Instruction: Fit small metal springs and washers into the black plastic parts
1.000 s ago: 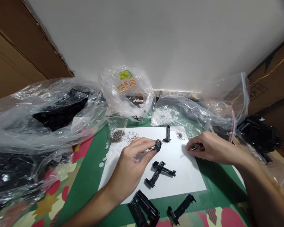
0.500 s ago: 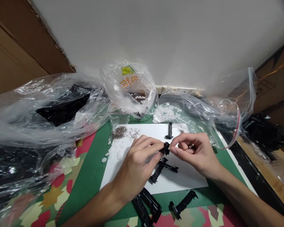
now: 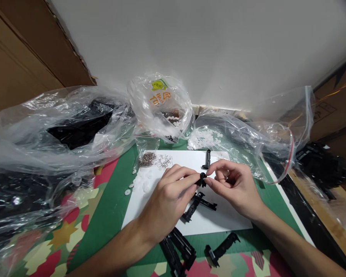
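Observation:
Between my two hands, above a white sheet (image 3: 230, 217), is a small black plastic part (image 3: 202, 179). My left hand (image 3: 173, 194) is closed on it from the left, with most of the part hidden behind the fingers. The thumb and index finger of my right hand (image 3: 233, 186) meet at its right end; whether they pinch something tiny there I cannot make out. Beneath my hands two similar black parts (image 3: 192, 209) lie crossed on the sheet. Another black part (image 3: 208, 159) stands near the sheet's back edge.
Small brown metal pieces (image 3: 147, 159) and white plastic discs (image 3: 145, 181) lie at the sheet's left. More black parts (image 3: 223, 248) rest along the front. Clear plastic bags (image 3: 161, 107) crowd the back, by a pile of white pieces (image 3: 204, 138). Cardboard boxes (image 3: 23, 42) flank the table.
The view has shifted slightly. My right thumb and index fingertips have moved a little at the end of the black part; my left hand keeps its hold.

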{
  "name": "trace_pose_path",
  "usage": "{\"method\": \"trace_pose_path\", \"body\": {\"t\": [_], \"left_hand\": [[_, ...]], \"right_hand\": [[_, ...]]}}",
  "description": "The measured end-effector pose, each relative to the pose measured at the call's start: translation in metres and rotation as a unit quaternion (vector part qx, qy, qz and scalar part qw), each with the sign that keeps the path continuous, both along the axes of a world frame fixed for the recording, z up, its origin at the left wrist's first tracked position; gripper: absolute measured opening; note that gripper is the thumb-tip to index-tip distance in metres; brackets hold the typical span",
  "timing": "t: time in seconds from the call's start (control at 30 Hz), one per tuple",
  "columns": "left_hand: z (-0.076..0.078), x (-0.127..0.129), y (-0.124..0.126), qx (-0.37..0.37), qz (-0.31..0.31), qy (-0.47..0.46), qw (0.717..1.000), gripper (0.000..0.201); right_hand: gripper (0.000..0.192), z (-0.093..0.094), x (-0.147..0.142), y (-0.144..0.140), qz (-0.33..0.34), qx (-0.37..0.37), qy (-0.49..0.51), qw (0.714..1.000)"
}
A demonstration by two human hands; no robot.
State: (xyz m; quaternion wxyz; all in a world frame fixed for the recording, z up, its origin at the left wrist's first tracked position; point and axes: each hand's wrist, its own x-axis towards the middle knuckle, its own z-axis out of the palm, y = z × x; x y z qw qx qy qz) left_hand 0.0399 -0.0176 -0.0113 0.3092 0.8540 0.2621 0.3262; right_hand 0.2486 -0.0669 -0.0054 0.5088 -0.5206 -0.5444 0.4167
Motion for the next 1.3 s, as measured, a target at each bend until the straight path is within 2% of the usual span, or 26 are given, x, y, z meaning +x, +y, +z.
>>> {"method": "trace_pose_path", "body": {"t": [0.17, 0.33, 0.47, 0.53, 0.6, 0.67, 0.77, 0.93, 1.1, 1.3], "left_hand": [[-0.002, -0.001, 0.000, 0.002, -0.004, -0.005, 1.000, 0.026], [0.004, 0.001, -0.006, 0.003, 0.005, -0.023, 1.000, 0.022], [0.010, 0.005, -0.021, 0.040, -0.016, -0.072, 0.996, 0.013], [0.010, 0.008, -0.029, 0.077, -0.052, -0.083, 0.992, 0.013], [0.008, 0.009, -0.034, 0.115, -0.076, -0.097, 0.986, 0.013], [0.005, 0.010, -0.037, 0.144, -0.087, -0.112, 0.979, 0.012], [0.001, 0.011, -0.037, 0.173, -0.102, -0.121, 0.972, 0.010], [0.001, 0.012, -0.043, 0.209, -0.106, -0.102, 0.967, 0.018], [0.004, 0.012, -0.043, 0.200, -0.097, -0.132, 0.966, 0.021], [0.004, 0.011, -0.036, 0.209, -0.085, -0.160, 0.961, 0.017]], "right_hand": [[0.021, -0.002, 0.000, 0.000, 0.037, -0.020, 0.012, 0.999], [0.030, -0.013, 0.006, 0.001, 0.060, -0.030, 0.024, 0.997], [0.046, -0.022, 0.013, 0.010, 0.022, 0.003, 0.067, 0.998], [0.042, -0.020, 0.013, 0.015, -0.008, 0.012, -0.009, 1.000], [0.034, -0.013, 0.009, 0.020, 0.001, 0.008, -0.121, 0.993], [0.032, -0.004, 0.000, 0.026, 0.025, 0.003, -0.199, 0.980], [0.031, 0.007, -0.017, 0.039, 0.068, 0.009, -0.263, 0.962], [0.014, 0.014, -0.051, 0.064, 0.162, -0.013, -0.382, 0.910], [0.011, 0.009, -0.077, 0.078, 0.155, 0.009, -0.445, 0.882], [0.010, 0.003, -0.083, 0.084, 0.161, 0.017, -0.463, 0.872]]}}
